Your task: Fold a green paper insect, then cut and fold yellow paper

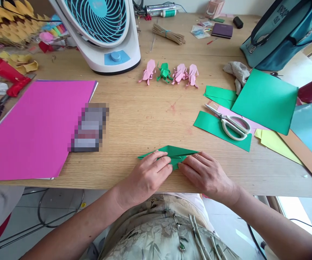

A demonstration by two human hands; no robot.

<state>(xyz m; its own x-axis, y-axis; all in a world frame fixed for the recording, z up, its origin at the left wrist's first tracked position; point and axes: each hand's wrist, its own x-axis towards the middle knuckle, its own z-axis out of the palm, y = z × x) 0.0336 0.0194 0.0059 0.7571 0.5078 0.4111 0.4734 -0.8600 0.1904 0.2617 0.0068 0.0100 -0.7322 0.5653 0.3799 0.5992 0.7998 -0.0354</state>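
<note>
A partly folded piece of green paper lies near the front edge of the wooden table, with pointed ends to left and right and a crease across its middle. My left hand presses on its left half, fingers together over the paper. On the right half, my right hand grips the folded edge with its fingers curled. Both thumbs are mostly hidden. Beyond the hands stand several small folded paper figures, among them a green paper frog and a pink paper figure.
White-handled scissors rest on a green paper strip at right, near a green sheet. Magenta paper and a blurred-out phone-like object lie left. A white fan stands behind; a teal bag is back right.
</note>
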